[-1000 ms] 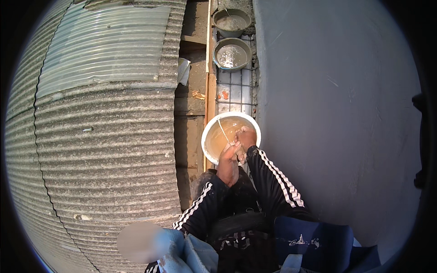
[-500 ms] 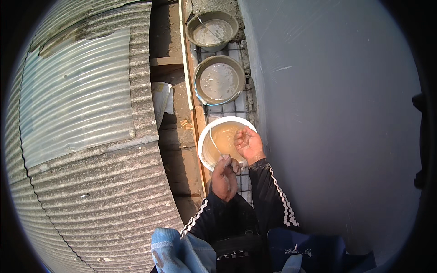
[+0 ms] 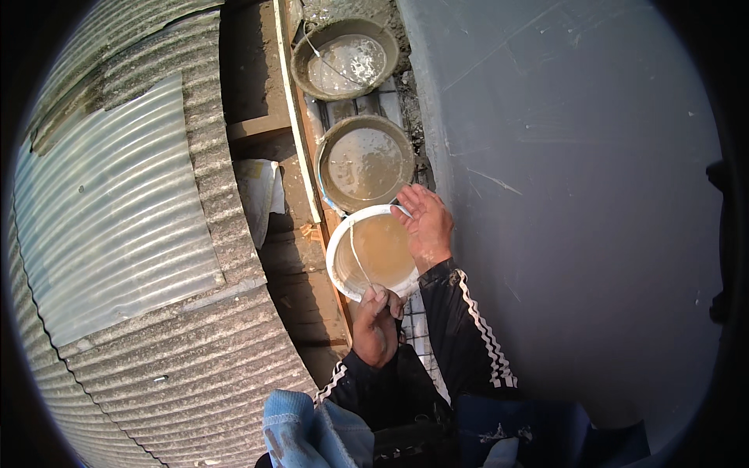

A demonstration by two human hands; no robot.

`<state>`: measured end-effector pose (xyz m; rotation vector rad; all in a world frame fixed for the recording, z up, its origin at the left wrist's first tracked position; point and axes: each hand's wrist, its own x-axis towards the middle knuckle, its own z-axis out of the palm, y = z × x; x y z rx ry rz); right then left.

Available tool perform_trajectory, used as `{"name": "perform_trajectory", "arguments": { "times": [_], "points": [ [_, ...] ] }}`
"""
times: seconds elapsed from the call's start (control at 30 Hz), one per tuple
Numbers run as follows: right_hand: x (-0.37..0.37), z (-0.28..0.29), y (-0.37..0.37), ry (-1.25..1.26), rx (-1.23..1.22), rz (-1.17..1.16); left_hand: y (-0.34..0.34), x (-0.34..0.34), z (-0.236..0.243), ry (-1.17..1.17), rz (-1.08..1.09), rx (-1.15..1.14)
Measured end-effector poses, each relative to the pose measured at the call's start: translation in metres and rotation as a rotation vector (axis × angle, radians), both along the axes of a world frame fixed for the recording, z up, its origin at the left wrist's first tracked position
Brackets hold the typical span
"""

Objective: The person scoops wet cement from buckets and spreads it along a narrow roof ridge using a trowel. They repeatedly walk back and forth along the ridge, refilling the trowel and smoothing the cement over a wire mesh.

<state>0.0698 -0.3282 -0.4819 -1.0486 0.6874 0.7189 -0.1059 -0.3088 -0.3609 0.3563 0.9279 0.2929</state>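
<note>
With fingers (image 3: pixel 377 295) curled tightly together, pinching a thin, off-white handle cord (image 3: pixel 358 257) in the left hand (image 3: pixel 375 335) at the six o'clock edge of a white, round plastic bucket (image 3: pixel 331 259). Spreading the right hand (image 3: pixel 427 230) loosely open over the bucket's two o'clock rim, showing the palm, gripping nothing visible. Looking down on the bucket near the middle of the view and seeing cloudy tan water (image 3: pixel 386 249) inside. Wearing black sleeves (image 3: pixel 449 343) with white stripes. Glimpsing dark wire mesh (image 3: pixel 417 316) at five o'clock. Finding a dark-grey, round bucket of wet slurry (image 3: pixel 326 160) close by at twelve o'clock, and a second dark-grey, round bucket (image 3: pixel 298 70) beyond it, also near twelve. Having an orange-brown wooden board (image 3: pixel 339 300) running from nine to seven, and seeing a crumpled whitish sack (image 3: pixel 257 191) at ten. Farther out, seeing grey corrugated roof sheeting (image 3: pixel 195 343) at eight, a translucent corrugated panel (image 3: pixel 117 210) at nine, a smooth grey wall (image 3: pixel 577 203) at three, and light-blue cloth (image 3: pixel 316 429) at seven.
</note>
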Motion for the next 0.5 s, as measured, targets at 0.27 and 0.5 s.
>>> {"name": "perform_trajectory", "arguments": {
  "times": [0.27,0.5],
  "points": [
    [-0.048,-0.025,-0.035,-0.43,-0.795,0.607,0.001,-0.01,-0.008,0.049,-0.039,-0.022],
    [0.02,-0.102,0.021,-0.986,-0.96,0.836,-0.006,-0.041,-0.016,0.11,0.026,-0.034]
  ]
}}
